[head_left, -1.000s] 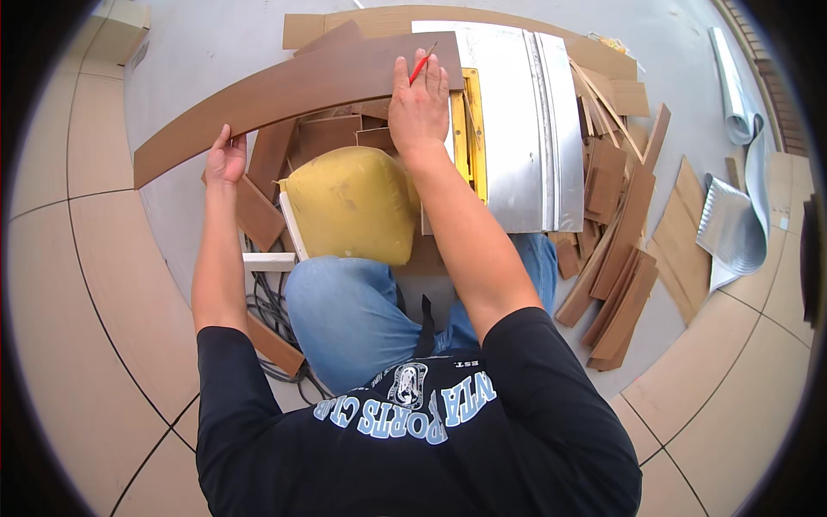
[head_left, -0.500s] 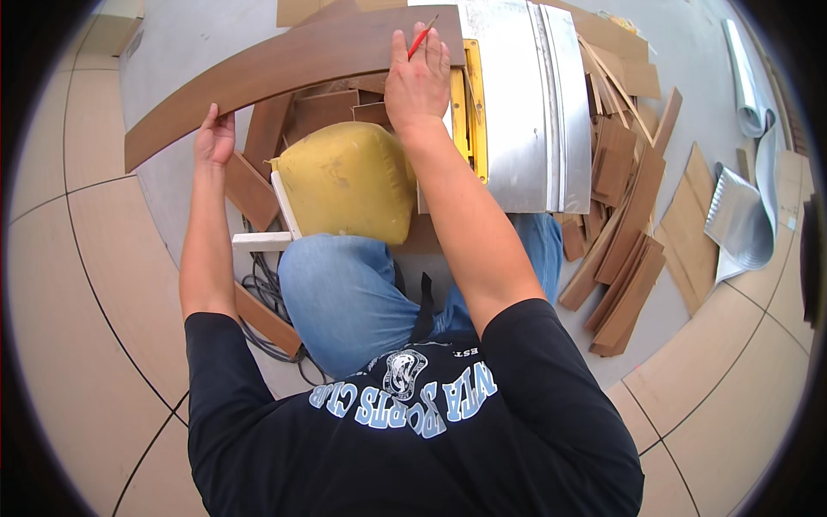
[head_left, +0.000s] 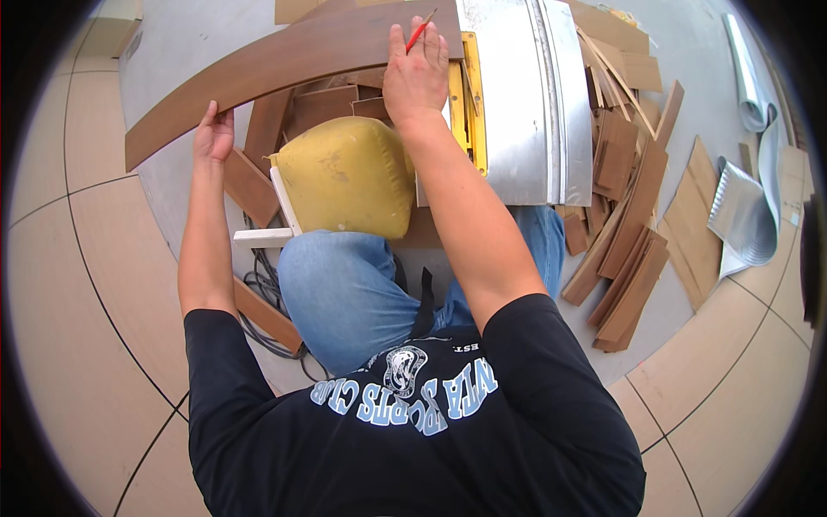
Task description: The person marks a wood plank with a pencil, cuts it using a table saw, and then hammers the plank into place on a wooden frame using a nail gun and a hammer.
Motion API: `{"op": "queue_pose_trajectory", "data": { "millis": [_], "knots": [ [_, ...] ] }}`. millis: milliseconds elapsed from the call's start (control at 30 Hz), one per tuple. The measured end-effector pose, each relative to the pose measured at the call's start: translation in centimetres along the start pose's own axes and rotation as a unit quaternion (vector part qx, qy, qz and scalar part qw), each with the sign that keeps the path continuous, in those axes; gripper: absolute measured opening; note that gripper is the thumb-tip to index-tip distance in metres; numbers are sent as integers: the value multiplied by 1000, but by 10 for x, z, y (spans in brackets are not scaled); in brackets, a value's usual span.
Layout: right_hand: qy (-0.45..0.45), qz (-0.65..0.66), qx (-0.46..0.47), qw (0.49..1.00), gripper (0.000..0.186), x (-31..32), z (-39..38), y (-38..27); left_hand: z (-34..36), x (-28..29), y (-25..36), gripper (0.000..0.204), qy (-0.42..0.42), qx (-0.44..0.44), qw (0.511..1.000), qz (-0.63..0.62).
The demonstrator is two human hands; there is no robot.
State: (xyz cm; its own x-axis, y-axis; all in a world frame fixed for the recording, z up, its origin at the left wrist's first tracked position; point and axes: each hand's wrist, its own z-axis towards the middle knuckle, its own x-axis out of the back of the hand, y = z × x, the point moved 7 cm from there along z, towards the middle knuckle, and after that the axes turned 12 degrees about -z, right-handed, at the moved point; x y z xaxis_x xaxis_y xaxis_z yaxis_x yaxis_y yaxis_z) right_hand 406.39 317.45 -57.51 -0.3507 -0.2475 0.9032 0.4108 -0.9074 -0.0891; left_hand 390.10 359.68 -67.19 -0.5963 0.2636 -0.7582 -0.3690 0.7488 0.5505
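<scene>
A long brown wooden plank (head_left: 284,56) reaches from the far left to a silver metal work surface (head_left: 508,95). My left hand (head_left: 215,133) grips its near edge toward the left end, the thumb and fingers pinching the wood. Flat on the plank's right end rests my right hand (head_left: 418,82), with a red pencil (head_left: 419,33) held between its fingers, tip pointing away. Just right of that hand, a yellow slotted strip (head_left: 475,103) is set along the metal surface's left side.
A scuffed yellow rounded object (head_left: 345,177) and a white bar (head_left: 263,238) stand before my knee. Brown offcuts (head_left: 633,224) pile up at the right, beside cardboard (head_left: 689,224) and a silver foil sheet (head_left: 745,211). A black cable (head_left: 263,280) lies at the left.
The view has shifted slightly, so most things sit a little higher in it. Both hands keep their places on the plank, and the pencil stays in my right hand.
</scene>
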Motion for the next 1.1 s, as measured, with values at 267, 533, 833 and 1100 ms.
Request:
{"op": "queue_pose_trajectory", "data": {
  "millis": [267, 533, 833, 1100],
  "knots": [
    [-16, -5, 3, 1000, 49, -2, -2, 2, -2, -4, -4, 26, 3, 2, 1000, -1],
    [-24, -9, 4, 1000, 50, -3, -4, 1, -1, -3, -4, 25, 10, 1, 1000, 2],
    [-10, 2, 8, 1000, 50, 1, -8, 3, -1, -3, -4, 22, 11, 0, 1000, 13],
    [-24, 17, -1, 1000, 53, 4, -11, 3, -4, -5, -5, 22, -2, 7, 1000, 9]
  ]
}}
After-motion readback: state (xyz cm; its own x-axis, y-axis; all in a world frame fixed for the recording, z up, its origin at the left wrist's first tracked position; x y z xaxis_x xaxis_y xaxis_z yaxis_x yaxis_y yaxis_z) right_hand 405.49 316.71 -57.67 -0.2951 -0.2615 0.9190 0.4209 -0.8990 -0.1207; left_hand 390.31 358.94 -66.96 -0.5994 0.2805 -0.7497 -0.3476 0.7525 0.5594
